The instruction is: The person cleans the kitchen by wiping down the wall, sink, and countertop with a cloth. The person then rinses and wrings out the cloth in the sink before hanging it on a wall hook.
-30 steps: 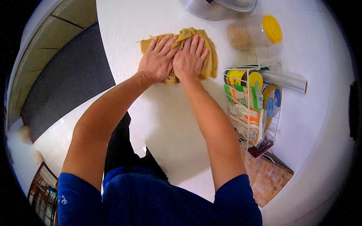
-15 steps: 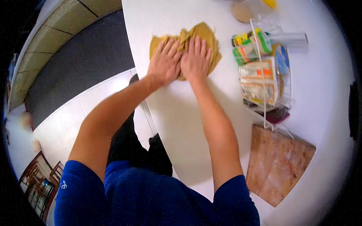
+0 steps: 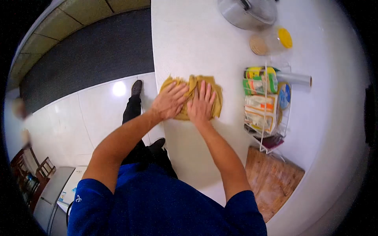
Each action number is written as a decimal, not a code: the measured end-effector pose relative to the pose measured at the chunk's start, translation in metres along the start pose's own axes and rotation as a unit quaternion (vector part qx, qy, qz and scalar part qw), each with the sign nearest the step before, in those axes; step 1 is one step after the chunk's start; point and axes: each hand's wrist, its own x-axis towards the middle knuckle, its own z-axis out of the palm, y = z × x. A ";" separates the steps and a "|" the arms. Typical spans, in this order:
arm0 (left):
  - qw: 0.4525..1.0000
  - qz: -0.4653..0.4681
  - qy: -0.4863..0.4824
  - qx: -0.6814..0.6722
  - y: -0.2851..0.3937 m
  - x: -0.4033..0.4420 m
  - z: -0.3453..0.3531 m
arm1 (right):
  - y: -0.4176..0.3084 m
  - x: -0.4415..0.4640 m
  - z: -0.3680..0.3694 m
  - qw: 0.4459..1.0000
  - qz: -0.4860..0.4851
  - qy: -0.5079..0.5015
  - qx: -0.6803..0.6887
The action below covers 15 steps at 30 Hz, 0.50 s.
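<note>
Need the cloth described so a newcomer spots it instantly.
Start at the white counter, with the wire rack on the person's right. Between the rack and the counter's left edge, the left hand and right hand lie flat on the cloth. It's the rumpled, mustard-yellow fabric under both hands; the rack's neighbours are packs and tubs.

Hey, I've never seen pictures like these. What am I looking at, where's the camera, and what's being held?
There's no machine here, just a person's bare left hand and right hand. The camera is worn on the head, looking forward and down, so you see roughly what they'd see; the curved edges come from the wide view. Both hands lie spread on a crumpled cloth on a white counter, pressing rather than clearly gripping it. Along the right of the picture are a pot, a jar, a wire rack of packets and a board.
</note>
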 end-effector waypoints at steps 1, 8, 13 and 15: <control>1.000 -0.012 0.019 0.017 -0.021 0.017 -0.009 | 0.004 0.035 -0.002 1.000 -0.014 -0.002 -0.012; 0.986 -0.069 0.142 0.047 -0.216 0.170 -0.063 | 0.018 0.320 -0.001 0.992 -0.064 0.099 -0.033; 0.981 -0.095 0.157 0.065 -0.306 0.264 -0.084 | 0.042 0.461 0.002 0.986 -0.088 0.135 -0.046; 0.978 -0.091 0.160 0.103 -0.340 0.295 -0.090 | 0.049 0.505 0.003 0.986 -0.072 0.141 -0.060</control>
